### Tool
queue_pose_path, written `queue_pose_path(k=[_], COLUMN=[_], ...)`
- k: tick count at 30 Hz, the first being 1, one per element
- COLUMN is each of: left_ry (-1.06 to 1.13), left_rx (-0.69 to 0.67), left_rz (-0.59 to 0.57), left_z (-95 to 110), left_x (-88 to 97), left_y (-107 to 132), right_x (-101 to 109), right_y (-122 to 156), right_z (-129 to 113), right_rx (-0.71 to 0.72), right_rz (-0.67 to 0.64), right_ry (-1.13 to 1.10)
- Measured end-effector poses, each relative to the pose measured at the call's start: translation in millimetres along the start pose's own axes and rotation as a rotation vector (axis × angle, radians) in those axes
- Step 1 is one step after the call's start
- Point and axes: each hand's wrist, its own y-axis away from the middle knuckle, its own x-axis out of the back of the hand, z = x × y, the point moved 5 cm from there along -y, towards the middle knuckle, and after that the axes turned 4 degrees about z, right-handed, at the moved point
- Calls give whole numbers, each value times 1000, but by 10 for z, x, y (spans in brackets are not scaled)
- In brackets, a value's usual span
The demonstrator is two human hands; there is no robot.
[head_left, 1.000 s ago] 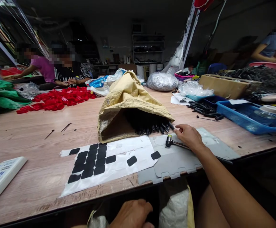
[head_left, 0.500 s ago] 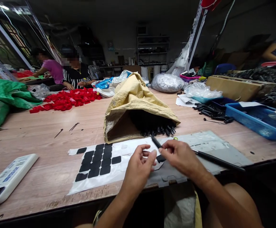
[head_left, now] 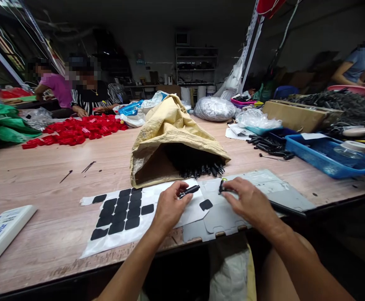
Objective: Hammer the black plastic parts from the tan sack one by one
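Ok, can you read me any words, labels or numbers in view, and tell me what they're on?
No text here reads clearly.
Blue print on the white device at the left edge of the table: too blurred to read.
Print on the poster at the back of the room: too small to read.
No markings show on the black piece in the left hand or the small hammer in the right hand.

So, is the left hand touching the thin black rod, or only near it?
Touching. The head view shows the left hand pinching one end of the black rod, over the white sheet.
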Motion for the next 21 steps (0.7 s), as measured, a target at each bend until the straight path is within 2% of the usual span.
queue_pose_path(k=[1, 3, 6, 9, 15, 18, 21], left_ry=[-107, -250, -315, -311, -286, -270, -266], left_rx=[-10, -47, -174, -236, -236, -217, -206], left_rz=[23, 24, -1, -25, -100, -98, -95], left_z=[-43, -118, -159, -167, -186, -197, -190], left_x=[39, 68, 32, -6, -27, -25, -26], left_y=[-20, -38, -19, 4, -7, -13, -9], right_x=[19, 3, -41, -21, -5, -39, -67], right_y=[-13, -29, -14, 31, 110, 144, 187], right_z=[183, 516, 722, 571, -73, -274, -357], right_rx=[6, -5, 40, 66, 93, 140, 161], right_rz=[26, -25, -116, -76, 39, 52, 72], right_ry=[137, 271, 279, 204, -218, -258, -205])
